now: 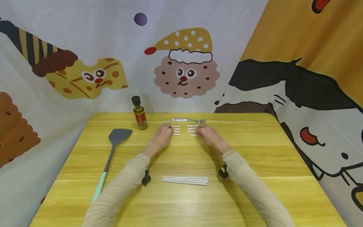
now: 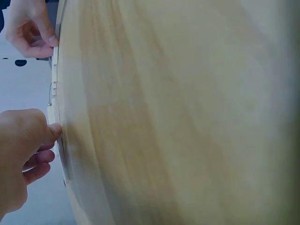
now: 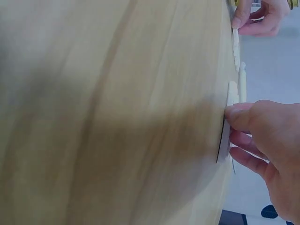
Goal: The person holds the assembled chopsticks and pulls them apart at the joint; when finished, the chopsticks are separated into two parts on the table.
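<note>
Several short white sticks lie side by side in two groups near the far edge, a left group [image 1: 176, 128] and a right group [image 1: 193, 126]. My left hand [image 1: 163, 134] is at the outer ends of the left group, its thumb and curled fingers pinching a white stick low over the tabletop. Mirroring it, my right hand [image 1: 208, 135] is at the right group. In the right wrist view its thumb and fingers pinch a flat white stick [image 3: 225, 140] with a dark lower edge. The hands partly cover the outer ends of both groups.
Behind the sticks lies a fork [image 1: 188, 120] with a white handle. A bottle [image 1: 140, 115] with a black cap stands back left. A grey spatula [image 1: 119, 136] with a mint handle lies left. Nearer me rests a bundle of long thin white sticks [image 1: 185, 180].
</note>
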Demonstrator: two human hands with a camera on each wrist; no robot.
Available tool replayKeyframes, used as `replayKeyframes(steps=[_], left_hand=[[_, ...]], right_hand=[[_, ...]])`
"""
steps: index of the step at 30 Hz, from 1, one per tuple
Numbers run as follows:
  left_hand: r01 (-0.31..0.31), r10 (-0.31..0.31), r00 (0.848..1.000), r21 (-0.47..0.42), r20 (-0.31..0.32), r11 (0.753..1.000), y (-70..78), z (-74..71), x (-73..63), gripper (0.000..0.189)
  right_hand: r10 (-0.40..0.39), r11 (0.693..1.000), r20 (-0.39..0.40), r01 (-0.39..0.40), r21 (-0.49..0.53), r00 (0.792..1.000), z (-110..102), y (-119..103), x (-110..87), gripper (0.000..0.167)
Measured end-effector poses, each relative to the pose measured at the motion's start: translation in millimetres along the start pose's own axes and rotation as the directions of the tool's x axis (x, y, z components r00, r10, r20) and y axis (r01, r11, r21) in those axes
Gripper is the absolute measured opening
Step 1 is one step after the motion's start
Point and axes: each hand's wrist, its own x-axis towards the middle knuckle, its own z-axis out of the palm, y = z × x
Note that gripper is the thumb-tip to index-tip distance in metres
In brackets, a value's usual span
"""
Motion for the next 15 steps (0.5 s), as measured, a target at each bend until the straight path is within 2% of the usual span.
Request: replayKeyframes(steps=[3, 7, 15], left_hand=[[-0.012, 0.012, 1.000, 0.002, -0.017, 1.000, -0.2, 1.2, -0.3, 0.008], [-0.023, 0.023, 0.999, -0.003, -0.026, 1.000, 0.4, 1.0, -0.2, 0.011], [0.005, -0.005, 1.000, -0.005, -0.005, 1.000, -0.7, -0.9, -1.5, 0.011]], right_hand=[[0.028, 1.000, 0.037, -0.028, 0.001, 0.999, 0.1, -2.4, 4.1, 0.015], [0.028, 1.000, 0.039, -0.029, 0.004, 0.999, 1.1, -4.1, 7.3, 0.015], [0.042, 0.999, 0.059, -0.043, 0.014, 0.997, 2.5, -6.3, 15.4, 0.013]])
